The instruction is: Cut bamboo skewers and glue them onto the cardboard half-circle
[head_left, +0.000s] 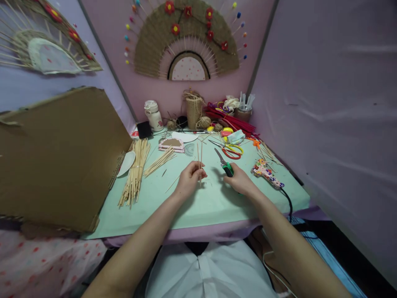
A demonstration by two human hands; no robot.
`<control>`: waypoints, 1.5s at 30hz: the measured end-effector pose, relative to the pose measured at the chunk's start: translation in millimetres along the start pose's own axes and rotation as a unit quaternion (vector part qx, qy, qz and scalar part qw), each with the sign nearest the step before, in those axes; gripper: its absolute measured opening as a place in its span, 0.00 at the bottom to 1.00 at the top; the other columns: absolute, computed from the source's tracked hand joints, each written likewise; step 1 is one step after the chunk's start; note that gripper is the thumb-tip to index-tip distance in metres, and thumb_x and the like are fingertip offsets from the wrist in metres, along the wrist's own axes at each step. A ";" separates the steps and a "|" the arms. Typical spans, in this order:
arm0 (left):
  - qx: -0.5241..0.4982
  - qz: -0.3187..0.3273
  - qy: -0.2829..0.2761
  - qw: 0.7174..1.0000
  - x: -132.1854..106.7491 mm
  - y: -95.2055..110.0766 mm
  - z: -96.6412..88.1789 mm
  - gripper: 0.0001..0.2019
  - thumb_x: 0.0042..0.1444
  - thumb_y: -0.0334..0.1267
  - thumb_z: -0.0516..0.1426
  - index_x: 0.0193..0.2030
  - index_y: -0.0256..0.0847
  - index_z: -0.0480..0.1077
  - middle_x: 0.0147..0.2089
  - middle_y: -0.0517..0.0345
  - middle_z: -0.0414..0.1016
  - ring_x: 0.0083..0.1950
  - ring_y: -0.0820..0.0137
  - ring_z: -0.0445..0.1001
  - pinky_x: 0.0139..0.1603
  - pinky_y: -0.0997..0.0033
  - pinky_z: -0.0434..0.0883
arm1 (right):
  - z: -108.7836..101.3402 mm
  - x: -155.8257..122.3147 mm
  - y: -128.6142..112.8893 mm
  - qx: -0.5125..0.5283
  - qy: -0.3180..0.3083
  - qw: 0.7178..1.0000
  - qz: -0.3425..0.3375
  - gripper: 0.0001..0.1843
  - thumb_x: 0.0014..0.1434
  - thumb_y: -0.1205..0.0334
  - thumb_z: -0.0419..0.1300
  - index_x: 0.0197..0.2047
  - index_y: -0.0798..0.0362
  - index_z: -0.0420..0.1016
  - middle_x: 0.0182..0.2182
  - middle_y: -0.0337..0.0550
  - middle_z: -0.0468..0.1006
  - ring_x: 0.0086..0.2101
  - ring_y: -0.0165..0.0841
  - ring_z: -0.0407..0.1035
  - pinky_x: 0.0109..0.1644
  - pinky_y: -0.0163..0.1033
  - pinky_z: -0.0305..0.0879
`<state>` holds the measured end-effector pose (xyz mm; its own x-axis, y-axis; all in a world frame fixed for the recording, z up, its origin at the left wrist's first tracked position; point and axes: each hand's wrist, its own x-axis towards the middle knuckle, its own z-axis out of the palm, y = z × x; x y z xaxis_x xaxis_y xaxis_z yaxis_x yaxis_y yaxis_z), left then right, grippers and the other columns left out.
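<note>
Two thin bamboo sticks [200,157] stand roughly upright in my left hand [190,178], pinched between its fingers above the table. My right hand [238,179] is closed round the green and black handle of a pair of cutting shears [228,168]. The shears' blades point up and to the left, apart from the sticks. A loose stick [172,184] lies by my left wrist. Left of it are a small pile of sticks [160,160] and a large bundle of sticks [135,174].
Scissors [232,151] lie beyond my right hand. A patterned glue gun [267,174] with a black cord rests at the right. Twine, a white bottle [154,116] and red strips [232,120] line the back. A big cardboard sheet [62,161] stands at the left.
</note>
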<state>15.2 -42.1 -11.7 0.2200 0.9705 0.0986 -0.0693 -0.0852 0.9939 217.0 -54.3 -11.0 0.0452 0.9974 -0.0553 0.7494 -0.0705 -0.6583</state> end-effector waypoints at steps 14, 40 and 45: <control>0.180 0.049 -0.006 0.982 -17.0 -5.3 -15.6 0.04 0.58 0.37 0.53 0.38 0.41 0.67 0.33 0.59 0.74 0.36 0.70 0.76 0.39 0.70 0.73 | 4.4 -2.2 -1.0 -0.037 -0.005 0.999 -0.001 0.14 0.50 0.59 0.57 0.40 0.49 0.61 0.30 0.40 0.71 0.30 0.34 0.64 0.30 0.34 0.52; 0.255 0.077 -0.031 0.963 -21.6 -3.6 -11.3 0.06 0.62 0.39 0.48 0.36 0.44 0.63 0.36 0.57 0.78 0.39 0.69 0.78 0.40 0.69 0.73 | -50.2 -21.0 -33.1 -0.044 -0.029 0.984 -0.171 0.19 0.46 0.65 0.56 0.44 0.51 0.62 0.39 0.43 0.70 0.38 0.37 0.65 0.41 0.38 0.59; 0.255 0.120 -0.016 0.959 -18.0 0.9 -15.5 0.09 0.64 0.42 0.48 0.38 0.43 0.65 0.36 0.57 0.77 0.39 0.69 0.77 0.42 0.69 0.73 | -63.8 -27.8 -45.1 -0.084 -0.020 0.981 -0.176 0.17 0.47 0.64 0.55 0.42 0.51 0.61 0.38 0.43 0.69 0.37 0.37 0.64 0.40 0.39 0.59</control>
<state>-3.9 -56.2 -13.3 0.2882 0.9022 0.3210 0.3620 -0.4130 0.8357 224.0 -78.1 68.2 -0.2592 0.9581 0.1223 0.8128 0.2847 -0.5082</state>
